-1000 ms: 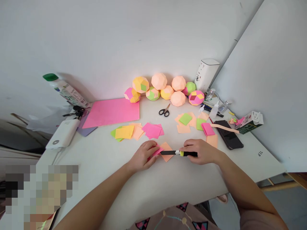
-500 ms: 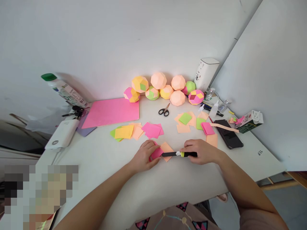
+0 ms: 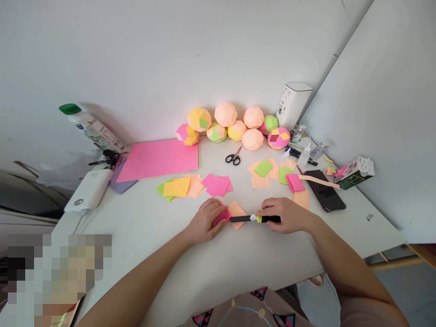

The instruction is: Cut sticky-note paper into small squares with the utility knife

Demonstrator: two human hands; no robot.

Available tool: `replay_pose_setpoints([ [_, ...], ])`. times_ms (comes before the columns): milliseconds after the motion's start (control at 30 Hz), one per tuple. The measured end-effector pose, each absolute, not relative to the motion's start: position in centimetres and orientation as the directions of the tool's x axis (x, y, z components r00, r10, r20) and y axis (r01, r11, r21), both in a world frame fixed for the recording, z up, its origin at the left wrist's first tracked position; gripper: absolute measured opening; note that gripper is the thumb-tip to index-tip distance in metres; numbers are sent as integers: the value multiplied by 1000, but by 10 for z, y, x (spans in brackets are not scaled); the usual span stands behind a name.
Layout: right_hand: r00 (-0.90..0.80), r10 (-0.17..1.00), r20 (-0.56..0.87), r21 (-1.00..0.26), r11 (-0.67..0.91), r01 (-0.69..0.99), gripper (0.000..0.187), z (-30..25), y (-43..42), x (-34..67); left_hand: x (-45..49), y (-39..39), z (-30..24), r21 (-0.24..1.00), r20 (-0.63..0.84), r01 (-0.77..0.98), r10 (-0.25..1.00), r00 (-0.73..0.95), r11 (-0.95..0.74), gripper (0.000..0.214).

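My right hand [image 3: 286, 215] is closed round the handle of a utility knife [image 3: 243, 219] with a long dark blade. The blade points left, its tip meeting the edge of a folded pink paper [image 3: 223, 215]. That paper is gripped by my left hand [image 3: 206, 222], fingers curled over it and thumb at the near side; part of it is hidden. Beneath the blade a peach paper square [image 3: 238, 212] lies on the table. Just beyond my left hand rests a fan of pink paper squares [image 3: 217, 185].
Several faceted paper balls [image 3: 225, 114] stand along the wall, with scissors [image 3: 233, 156] before them. Yellow paper [image 3: 176, 187] lies left of the pink fan, near a large pink sheet [image 3: 160, 159]. To the right are a phone [image 3: 325, 193], glue bottle [image 3: 304, 155] and carton [image 3: 357, 172].
My left thumb and fingers have shifted slightly on the pink paper, covering a little more of it. The knife and my right hand stay nearly in place.
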State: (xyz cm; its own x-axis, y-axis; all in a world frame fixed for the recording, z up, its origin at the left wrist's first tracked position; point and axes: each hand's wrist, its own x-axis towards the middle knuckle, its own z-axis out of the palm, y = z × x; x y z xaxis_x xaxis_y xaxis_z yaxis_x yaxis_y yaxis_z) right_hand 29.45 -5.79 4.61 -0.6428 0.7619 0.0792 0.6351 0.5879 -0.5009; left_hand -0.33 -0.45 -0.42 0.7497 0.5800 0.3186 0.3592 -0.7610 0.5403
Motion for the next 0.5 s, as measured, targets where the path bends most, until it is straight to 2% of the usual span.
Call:
replay_pose_setpoints([
  [300, -643, 765, 43, -491, 577, 653, 47, 47, -59, 296, -3, -5, -5, 512, 327, 362, 567, 757, -779, 28],
  [500, -642, 764, 66, -486, 586, 648, 46, 46, -59, 296, -3, -5, -10, 473, 390, 353, 551, 738, -808, 30],
])
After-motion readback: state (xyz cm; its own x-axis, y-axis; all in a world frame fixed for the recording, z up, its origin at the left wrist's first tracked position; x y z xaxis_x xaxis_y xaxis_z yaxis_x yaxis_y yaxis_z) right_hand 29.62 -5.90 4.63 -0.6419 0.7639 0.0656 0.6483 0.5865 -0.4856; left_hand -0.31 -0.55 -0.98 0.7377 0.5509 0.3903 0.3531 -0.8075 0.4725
